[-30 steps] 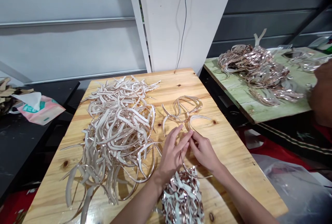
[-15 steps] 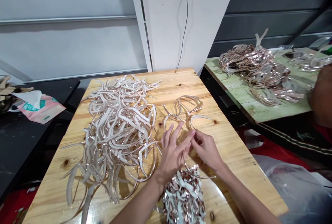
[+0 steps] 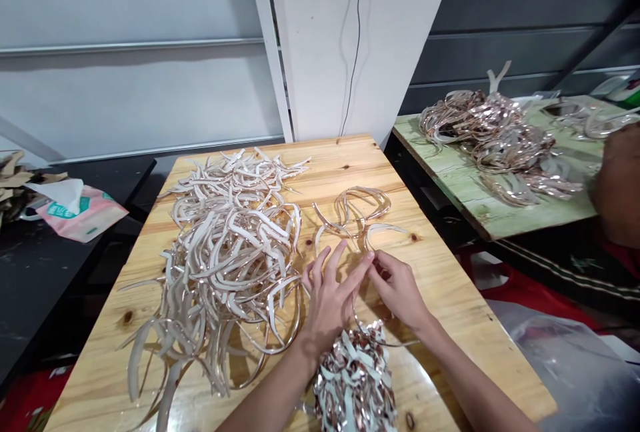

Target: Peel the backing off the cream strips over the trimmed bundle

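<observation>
Left hand (image 3: 327, 295) and right hand (image 3: 397, 285) meet at the fingertips over the pale, knotted wooden table (image 3: 430, 299), pinching a thin, curved, rose-gold and white strip (image 3: 356, 315) between them. Directly below lies a dense bundle of shiny rose-gold and pale, curled scraps (image 3: 355, 379). A large, tangled pile of white and rose-gold curved strips (image 3: 235, 245) occupies the table's left side; a few loose, looped metallic strips (image 3: 363, 204) lie beyond the fingers.
</observation>
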`<state>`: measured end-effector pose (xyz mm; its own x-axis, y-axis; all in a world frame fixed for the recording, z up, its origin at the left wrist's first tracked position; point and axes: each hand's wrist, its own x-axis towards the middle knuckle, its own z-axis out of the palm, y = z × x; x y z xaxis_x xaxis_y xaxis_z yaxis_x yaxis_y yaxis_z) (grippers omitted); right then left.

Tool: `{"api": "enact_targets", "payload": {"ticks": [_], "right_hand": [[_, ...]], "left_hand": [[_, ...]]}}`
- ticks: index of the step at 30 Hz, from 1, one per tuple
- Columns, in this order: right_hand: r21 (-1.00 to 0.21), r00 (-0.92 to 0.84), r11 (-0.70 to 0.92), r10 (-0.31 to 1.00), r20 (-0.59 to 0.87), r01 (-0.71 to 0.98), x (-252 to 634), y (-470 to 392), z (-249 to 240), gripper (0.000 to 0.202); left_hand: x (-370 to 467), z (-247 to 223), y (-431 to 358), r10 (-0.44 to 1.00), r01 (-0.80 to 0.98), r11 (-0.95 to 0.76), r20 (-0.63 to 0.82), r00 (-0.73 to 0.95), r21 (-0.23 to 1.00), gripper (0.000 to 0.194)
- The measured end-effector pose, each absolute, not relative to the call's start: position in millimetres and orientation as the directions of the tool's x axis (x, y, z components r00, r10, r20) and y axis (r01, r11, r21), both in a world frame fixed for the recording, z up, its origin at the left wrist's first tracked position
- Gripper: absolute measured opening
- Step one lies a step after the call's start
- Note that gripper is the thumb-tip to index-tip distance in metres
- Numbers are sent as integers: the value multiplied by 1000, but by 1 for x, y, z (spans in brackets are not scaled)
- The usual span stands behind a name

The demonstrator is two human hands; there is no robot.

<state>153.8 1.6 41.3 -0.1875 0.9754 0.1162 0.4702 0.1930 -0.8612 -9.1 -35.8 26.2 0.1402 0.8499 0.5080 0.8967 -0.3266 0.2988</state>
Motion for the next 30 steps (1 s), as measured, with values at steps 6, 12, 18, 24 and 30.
{"api": "enact_targets", "payload": {"ticks": [6,12,18,24,30], "right_hand": [[-865,-191,199,974,122,461,154,2,43,23],[-868,-195,215,971,140,449,154,2,43,22],[-867,-199,205,972,126,455,155,1,43,24],[-906,-252,176,964,81,385,156,0,50,18],[-937,-397,250,907,139,244,159,-6,59,14]], "left_hand": [[-10,24,-36,836,911,-328,526,156,251,65],[-11,25,-36,776,924,-352,599,199,149,65],[-11,23,-36,799,912,-359,570,190,200,61],[-11,28,-33,903,816,-244,429,-5,524,32],[-17,33,-30,925,709,-219,375,-69,670,30]]}}
